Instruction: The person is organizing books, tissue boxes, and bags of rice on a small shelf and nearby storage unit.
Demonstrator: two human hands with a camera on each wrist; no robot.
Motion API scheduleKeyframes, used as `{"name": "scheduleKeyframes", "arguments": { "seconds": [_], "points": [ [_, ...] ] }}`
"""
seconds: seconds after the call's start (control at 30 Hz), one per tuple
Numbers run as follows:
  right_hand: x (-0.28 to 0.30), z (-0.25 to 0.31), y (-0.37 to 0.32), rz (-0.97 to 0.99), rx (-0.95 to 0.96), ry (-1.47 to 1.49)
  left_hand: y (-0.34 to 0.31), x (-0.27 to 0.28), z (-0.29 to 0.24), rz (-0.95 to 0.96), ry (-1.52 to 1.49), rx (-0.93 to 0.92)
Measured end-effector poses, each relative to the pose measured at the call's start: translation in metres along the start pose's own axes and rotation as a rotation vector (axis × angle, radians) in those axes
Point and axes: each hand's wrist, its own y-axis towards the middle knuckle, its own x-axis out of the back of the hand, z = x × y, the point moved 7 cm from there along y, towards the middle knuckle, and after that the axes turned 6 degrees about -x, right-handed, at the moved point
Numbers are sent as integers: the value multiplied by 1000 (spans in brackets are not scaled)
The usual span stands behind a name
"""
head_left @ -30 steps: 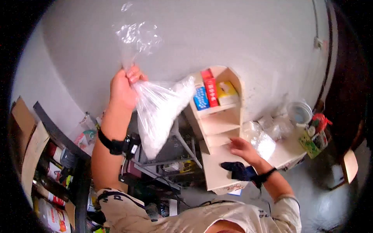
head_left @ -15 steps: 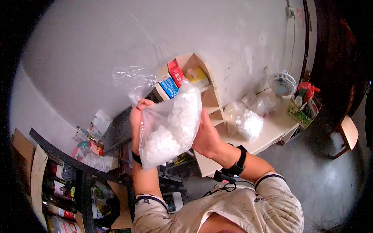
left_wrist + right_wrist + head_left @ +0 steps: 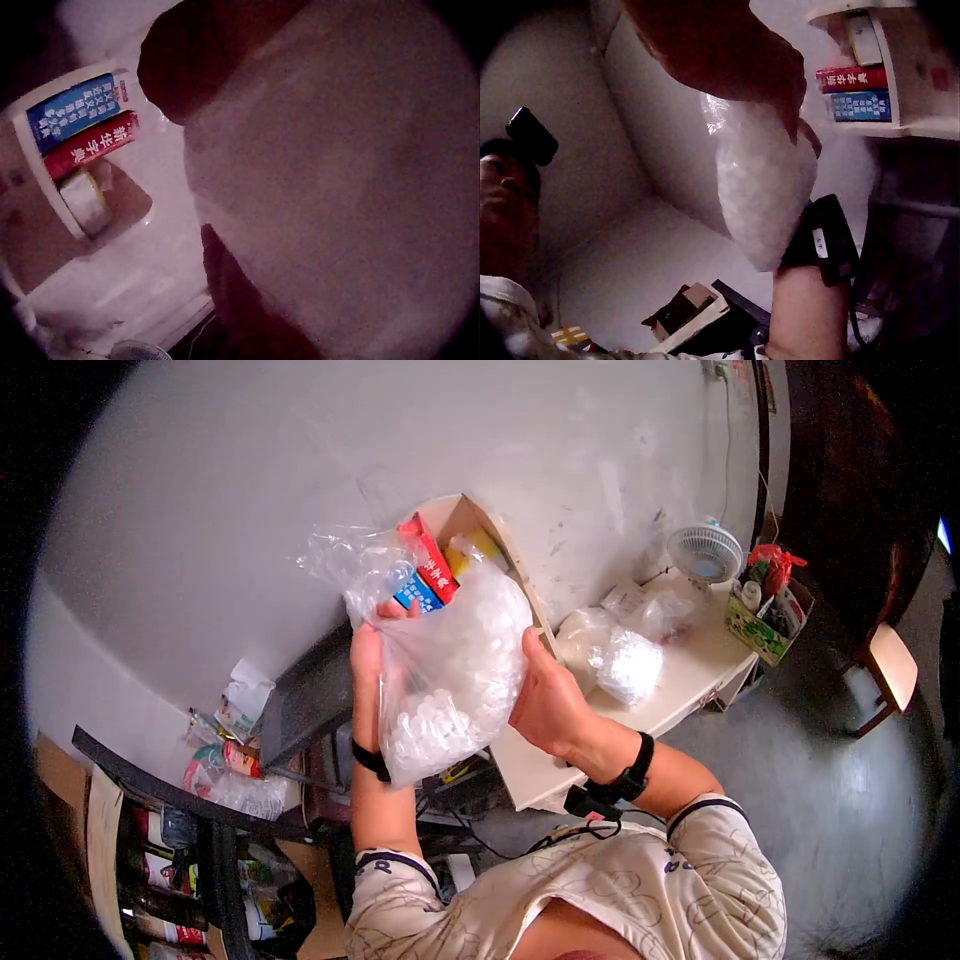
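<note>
A clear plastic bag (image 3: 455,660) full of small white translucent pieces is held up between both hands in the head view. My left hand (image 3: 368,650) grips it at the gathered upper left, where loose plastic fans out past the fingers. On the bag's right side my right hand (image 3: 552,700) lies with the thumb raised and the palm side against the plastic; its other fingers are mostly hidden behind the bag. The right wrist view shows the bag (image 3: 761,180) bulging below the right hand (image 3: 727,49). In the left wrist view, the bag (image 3: 337,180) fills the right side.
Behind the bag stands a cream shelf (image 3: 470,510) with a red book (image 3: 430,555) and a blue book (image 3: 418,592). Its desk holds more clear bags (image 3: 625,660), a small fan (image 3: 705,550) and a green box (image 3: 765,625). A chair (image 3: 890,665) stands at right.
The bag, earlier hanging from my raised left hand, has come lower and nearer the middle. My right hand has moved from over the desk to the bag's right side.
</note>
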Motion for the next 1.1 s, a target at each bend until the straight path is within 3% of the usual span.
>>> {"name": "scheduleKeyframes", "arguments": {
  "seconds": [0.07,0.13,0.2,0.23,0.27,0.33,0.6,0.63,0.7,0.73,0.8,0.83,0.87,0.93,1.0,1.07,1.1],
  "points": [
    [4,5,0,-9,18,7,-38,-39,7,-62,20,-47],
    [8,8,-1,-15,28,16,-44,-36,2,-129,40,-99],
    [15,8,1,-30,29,36,-28,-42,10,383,-96,138],
    [16,8,2,-37,30,44,-27,-39,4,200,130,-22],
    [19,6,3,-34,27,42,-29,-40,2,198,128,-26],
    [27,3,5,-62,11,34,-39,-55,8,411,92,133],
    [59,-3,6,-28,-27,3,-78,-70,15,322,581,54],
    [67,-3,6,-27,-26,0,-85,-71,16,418,546,97],
    [96,20,0,-201,241,-241,-98,-72,25,410,576,137],
    [102,23,-5,-203,246,-246,-104,-70,32,393,608,180],
    [85,62,-51,-424,980,-1108,-103,-61,45,449,612,226],
    [62,59,-66,-303,1079,-1391,-104,-56,53,443,664,271],
    [35,48,-70,-34,1173,-1630,-104,-47,62,436,720,321],
    [-10,31,-72,76,1211,-2007,-103,-24,74,459,762,406],
    [-10,30,-60,51,1134,-2189,-116,-13,83,654,1149,366],
    [3,22,-48,38,1034,-2365,-128,7,96,719,1200,444],
    [27,14,-34,78,869,-2366,-124,21,104,1358,1496,-179]
  ]
}}
